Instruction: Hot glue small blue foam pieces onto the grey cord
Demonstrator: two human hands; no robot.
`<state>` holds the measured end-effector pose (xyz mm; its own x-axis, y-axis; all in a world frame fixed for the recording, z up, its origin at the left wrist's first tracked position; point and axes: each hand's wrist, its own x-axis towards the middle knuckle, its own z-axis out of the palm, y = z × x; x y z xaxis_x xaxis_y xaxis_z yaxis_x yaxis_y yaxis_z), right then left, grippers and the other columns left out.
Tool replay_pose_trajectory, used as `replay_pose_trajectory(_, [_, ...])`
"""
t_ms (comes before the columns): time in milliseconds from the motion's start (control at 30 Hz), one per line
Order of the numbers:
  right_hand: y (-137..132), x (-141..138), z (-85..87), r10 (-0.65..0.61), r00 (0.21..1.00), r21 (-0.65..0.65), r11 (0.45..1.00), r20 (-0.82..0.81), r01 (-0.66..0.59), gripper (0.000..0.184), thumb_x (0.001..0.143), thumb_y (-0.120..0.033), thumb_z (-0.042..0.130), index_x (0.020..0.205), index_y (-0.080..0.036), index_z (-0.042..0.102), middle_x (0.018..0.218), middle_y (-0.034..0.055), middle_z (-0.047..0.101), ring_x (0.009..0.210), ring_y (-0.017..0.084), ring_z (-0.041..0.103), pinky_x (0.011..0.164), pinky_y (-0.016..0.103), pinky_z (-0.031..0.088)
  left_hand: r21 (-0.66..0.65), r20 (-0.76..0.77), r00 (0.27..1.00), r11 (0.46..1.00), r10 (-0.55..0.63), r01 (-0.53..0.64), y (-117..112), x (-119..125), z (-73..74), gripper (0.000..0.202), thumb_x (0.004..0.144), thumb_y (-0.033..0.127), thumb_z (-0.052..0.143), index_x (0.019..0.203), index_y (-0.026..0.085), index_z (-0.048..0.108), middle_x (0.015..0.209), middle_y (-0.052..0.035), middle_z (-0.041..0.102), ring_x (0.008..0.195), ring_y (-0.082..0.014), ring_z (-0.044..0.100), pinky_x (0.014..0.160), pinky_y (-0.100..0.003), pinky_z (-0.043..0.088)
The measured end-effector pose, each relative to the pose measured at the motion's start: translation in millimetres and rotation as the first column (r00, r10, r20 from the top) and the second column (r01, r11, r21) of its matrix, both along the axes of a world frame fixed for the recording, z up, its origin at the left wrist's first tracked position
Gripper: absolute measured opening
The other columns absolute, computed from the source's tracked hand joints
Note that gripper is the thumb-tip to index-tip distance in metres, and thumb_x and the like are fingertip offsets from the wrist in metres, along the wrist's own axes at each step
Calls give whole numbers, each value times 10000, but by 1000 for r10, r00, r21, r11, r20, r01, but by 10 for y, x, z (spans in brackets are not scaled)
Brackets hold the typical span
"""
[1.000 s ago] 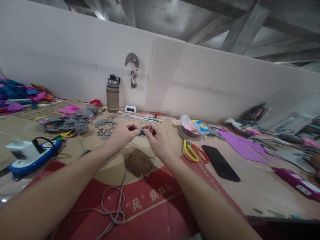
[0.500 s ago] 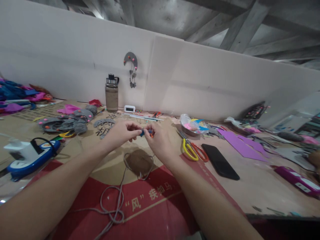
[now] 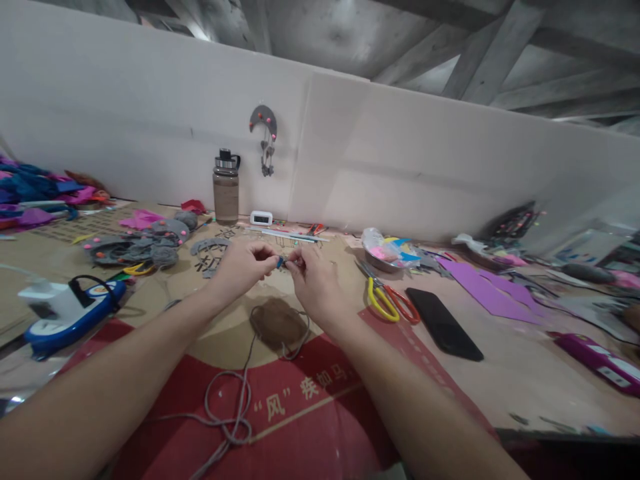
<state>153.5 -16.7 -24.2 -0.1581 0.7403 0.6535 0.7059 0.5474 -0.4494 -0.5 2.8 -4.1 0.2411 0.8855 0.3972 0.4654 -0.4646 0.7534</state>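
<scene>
The left hand is half curled, thumb and forefinger pinching a small blue piece. That piece sits in the gap between the two hands, raised over the board, partly covered by the fingertips. The right hand is curled too, its thumb and fingertips drawn in just beside the piece; what exactly they grip is too small to tell.

Well out to the left of the left hand lie a heap of coloured cloth and, nearer the person, a blue-and-white power strip. Grey felt pieces with pins come next, closer to that hand. Beyond the hands stand a bottle and a white clock. Grey cord lies looped on the board below, between the forearms, which hide part of the board's red area. Right of the right hand are scissors, then a phone, and farther off a purple sheet.

Counted left to right: one power strip, one bottle, one clock, one pair of scissors, one phone.
</scene>
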Motion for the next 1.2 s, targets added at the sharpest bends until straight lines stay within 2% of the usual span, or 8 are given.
replay_pose_trajectory(300, [2, -25, -8, -12, 999, -39, 999, -33, 10, 182, 869, -272, 397, 754, -194, 515, 772, 35, 569, 737, 145, 513, 646, 262, 376, 34, 49, 999, 999, 8, -9, -6, 19, -20, 129, 707, 240, 532, 705, 162, 634, 549, 5, 575, 497, -103, 510, 482, -207, 409])
replay_pose_trajectory(600, [14, -27, 2, 2, 999, -81, 997, -33, -5, 264, 881, -283, 355, 701, -184, 521, 688, 9, 554, 659, 122, 496, 609, 240, 346, -5, 92, 996, 1000, -16, 17, -20, 41, -21, 120, 711, 248, 535, 700, 158, 614, 548, 13, 560, 499, -95, 501, 491, -200, 408])
replay_pose_trajectory(800, [46, -37, -37, 71, 990, -126, 988, -122, -87, 297, 885, -294, 359, 703, -175, 562, 686, 4, 582, 660, 110, 517, 620, 226, 358, -10, 135, 991, 1000, -20, 22, 17, 17, -37, 132, 717, 277, 546, 714, 166, 618, 549, 18, 541, 473, -88, 463, 460, -198, 383])
replay_pose_trajectory(933, [-16, -93, -52, 194, 980, -110, 974, -48, -199, 269, 890, -265, 368, 745, -176, 577, 745, 10, 590, 716, 108, 522, 674, 226, 379, 15, 201, 979, 999, 38, -42, 91, -43, -57, 179, 719, 329, 565, 756, 166, 632, 551, 14, 544, 470, -88, 449, 445, -200, 366])
replay_pose_trajectory(1033, [-108, -145, -22, 288, 950, -65, 957, 120, -282, 289, 897, -296, 370, 772, -173, 600, 810, 38, 586, 792, 126, 512, 738, 250, 387, -31, 347, 936, 998, 58, -51, 178, -95, -84, 215, 699, 356, 599, 773, 156, 627, 554, 13, 538, 454, -80, 438, 430, -200, 355])
replay_pose_trajectory(1100, [-167, -152, 29, 346, 911, -51, 938, 224, -344, 337, 901, -352, 361, 753, -175, 606, 823, 45, 585, 815, 136, 507, 765, 265, 385, -80, 502, 863, 997, 57, -19, 247, -133, -105, 214, 683, 351, 622, 763, 152, 617, 552, 19, 514, 450, -68, 430, 411, -188, 327])
replay_pose_trajectory(1167, [-199, -117, 95, 362, 902, -36, 931, 234, -364, 376, 907, -384, 332, 730, -181, 594, 812, 40, 586, 812, 136, 511, 763, 264, 386, -126, 635, 772, 991, 43, 49, 313, -172, -121, 214, 666, 338, 646, 774, 157, 605, 533, 36, 479, 432, -56, 405, 386, -176, 285])
replay_pose_trajectory(1200, [-198, -81, 127, 332, 922, -22, 942, 197, -335, 384, 912, -386, 312, 728, -185, 584, 800, 36, 587, 798, 133, 515, 747, 260, 389, -139, 678, 734, 987, 39, 76, 340, -190, -124, 217, 657, 328, 659, 777, 157, 602, 527, 43, 466, 423, -50, 392, 375, -171, 267])
